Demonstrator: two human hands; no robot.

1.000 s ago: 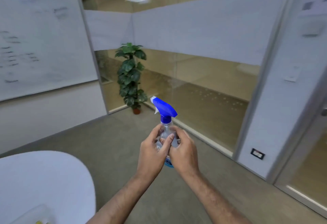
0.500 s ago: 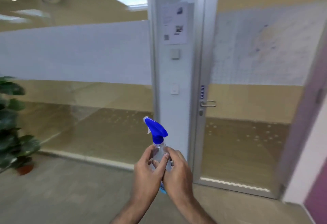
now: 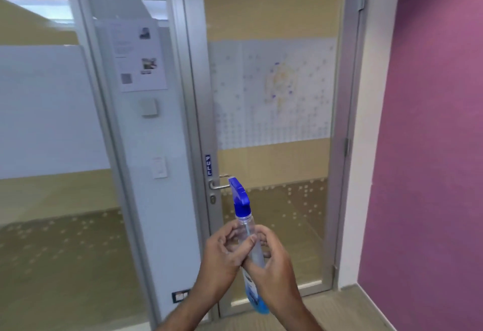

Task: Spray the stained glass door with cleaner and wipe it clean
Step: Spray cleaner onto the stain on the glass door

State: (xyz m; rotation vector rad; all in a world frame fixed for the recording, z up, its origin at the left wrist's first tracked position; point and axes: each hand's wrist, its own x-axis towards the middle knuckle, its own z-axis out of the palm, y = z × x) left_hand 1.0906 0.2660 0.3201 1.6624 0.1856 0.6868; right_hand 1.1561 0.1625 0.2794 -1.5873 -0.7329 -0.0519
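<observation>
A clear spray bottle (image 3: 248,228) with a blue trigger head and blue liquid at its base stands upright low in the middle of the head view. My left hand (image 3: 222,257) and my right hand (image 3: 274,270) both wrap its body, fingers overlapping. Straight ahead is the glass door (image 3: 274,168) in a grey metal frame, with a frosted dotted band across it. Yellowish smears and small blue marks (image 3: 281,82) stain the middle of that band. A metal lever handle (image 3: 219,186) sits at the door's left edge, just behind the bottle's nozzle.
A white pillar (image 3: 146,147) left of the door carries a printed notice (image 3: 137,56), two switches and a low socket (image 3: 180,296). Glass partition with a frosted band (image 3: 44,111) runs to the left. A purple wall (image 3: 431,147) stands close on the right.
The view has swung right and closer: plant and whiteboard left the frame, and the door now fills the middle. Both hands kept hold of the bottle, whose nozzle now points more toward the door.
</observation>
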